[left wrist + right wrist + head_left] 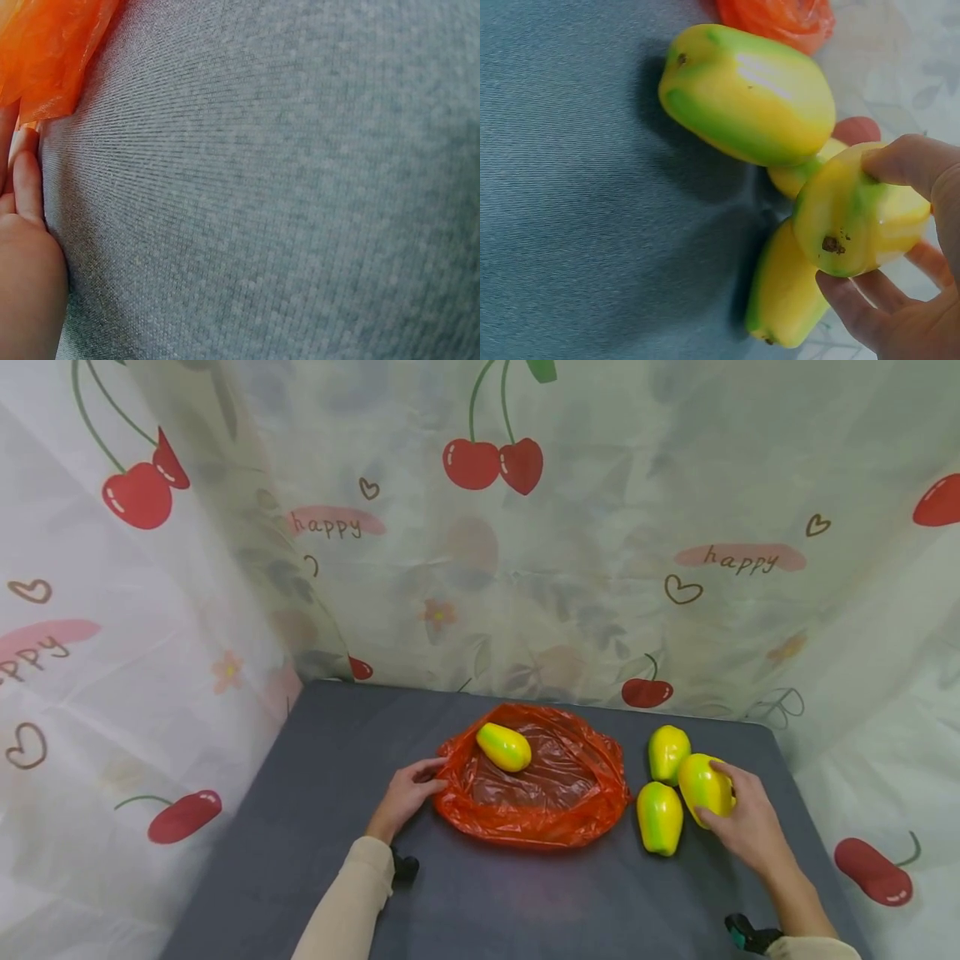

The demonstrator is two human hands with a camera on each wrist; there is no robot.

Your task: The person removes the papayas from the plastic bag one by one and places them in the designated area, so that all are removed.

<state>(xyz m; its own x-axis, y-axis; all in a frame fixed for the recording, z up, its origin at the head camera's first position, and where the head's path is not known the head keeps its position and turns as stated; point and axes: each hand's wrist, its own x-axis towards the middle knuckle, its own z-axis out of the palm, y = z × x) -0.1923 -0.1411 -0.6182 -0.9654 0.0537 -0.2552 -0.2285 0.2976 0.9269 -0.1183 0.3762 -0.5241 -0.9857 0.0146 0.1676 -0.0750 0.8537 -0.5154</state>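
A red plastic bag (pixel 525 835) lies spread open mid-table, with one yellow-green papaya (pixel 504 747) in its left part. At the bag's left rim, my left hand (pixel 407 797) holds the edge; in the left wrist view the orange-red plastic (pixel 49 56) covers its fingertips. My right hand (pixel 750 822) grips a papaya (pixel 703 789) to the right of the bag, thumb on one side and fingers on the other. Beside it are a far papaya (pixel 669 753) and a near papaya (pixel 660 818). The right wrist view shows another papaya (pixel 784 292) below the held one, mostly hidden from the head view.
The dark grey table (pixel 525 910) has its back edge against a hanging curtain (pixel 570 610) printed with cherries. More curtain closes in the left and right sides. Black straps with small devices (pixel 405 867) sit at both wrists.
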